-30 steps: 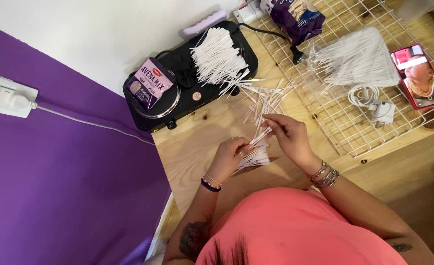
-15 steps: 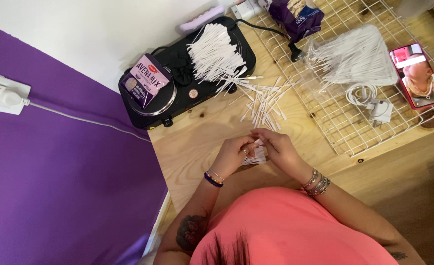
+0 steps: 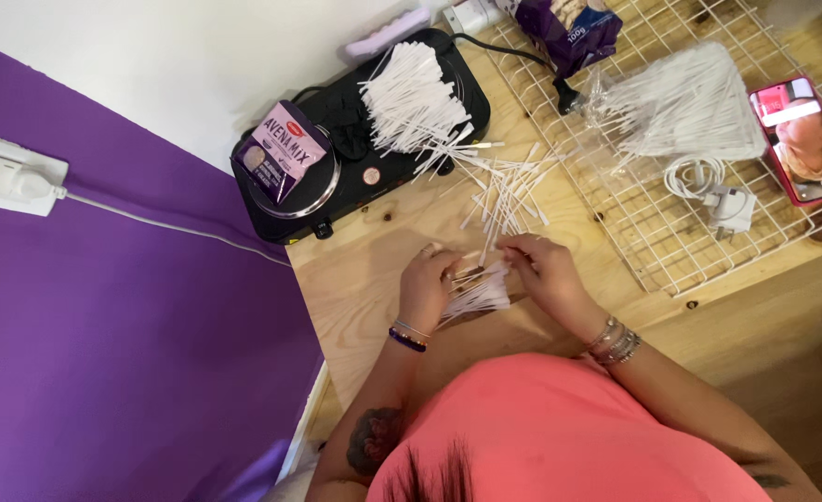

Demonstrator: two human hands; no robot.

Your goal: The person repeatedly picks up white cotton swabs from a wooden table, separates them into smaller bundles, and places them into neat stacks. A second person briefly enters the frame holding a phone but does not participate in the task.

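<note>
Hands [image 3: 485,274] unmoved, white stick bundle [image 3: 478,293] fanning down-left to up-right

A pale wooden surface [image 3: 374,270] with visible grain and knots is carrying everything here, butting against a purple and white wall. A black hotplate [image 3: 355,139] is sitting at its far left corner, with a heap of white sticks [image 3: 411,102] and a small purple packet [image 3: 284,151] resting on top. Loose white sticks [image 3: 509,191] are lying scattered on the bare wood just beside the hotplate. A white wire grid [image 3: 653,232] is lying flat over the right part, bearing a clear bag of sticks [image 3: 690,107], a white charger with coiled cable [image 3: 713,191], a red phone [image 3: 802,139] and a dark purple bag [image 3: 574,28].
</note>
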